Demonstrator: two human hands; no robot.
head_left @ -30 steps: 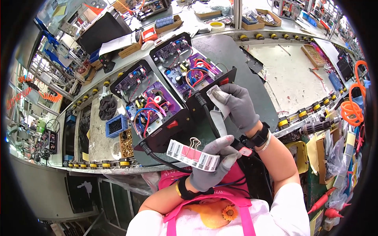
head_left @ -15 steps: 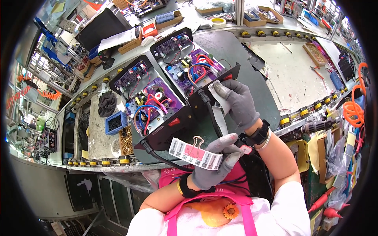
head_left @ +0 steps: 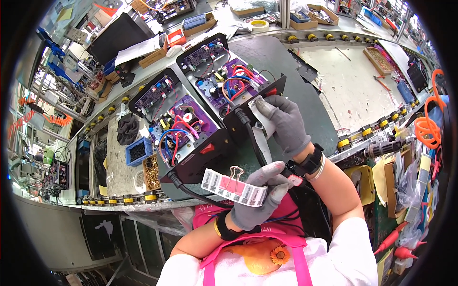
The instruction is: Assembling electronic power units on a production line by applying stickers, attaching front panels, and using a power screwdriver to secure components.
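A: Quick Q: what's diff vs. a sec ago?

B: Not much, tbh. View's shifted a touch; R hand [head_left: 286, 125] looks slightly further up the cable end of the right-side chassis [head_left: 234, 131]. Grip's unchanged.

A: Holding what?

B: Pale strip [head_left: 261, 119], pinched btwn thumb & fingers, just beside the black power cable [head_left: 255, 145] plugged in there. Can't tell if the strip's touching the chassis or only in front of it. Grey tail [head_left: 264, 148] hangs below; unclear if it's the same pc.

A: And L hand [head_left: 255, 202]?

B: Grasping the label strip [head_left: 214, 183], printed side facing up, w/ a wire binder clip [head_left: 234, 172] & pink slip [head_left: 230, 185] on it. N/c there: it's held out in front of the left-side chassis [head_left: 193, 164], apart from it.

A: So, for the job?

B: My read: mid-step at the right unit, nothing let go yet. Label strip's prob. on standby, since L hand's just keeping it ready.

A: Units moved?

B: Nope, not relative to each other. Both sit side by side on the dark tabletop [head_left: 307, 112], covers off, circuit boards exposed. Left one's red rocker switch [head_left: 207, 148] is in plain view.
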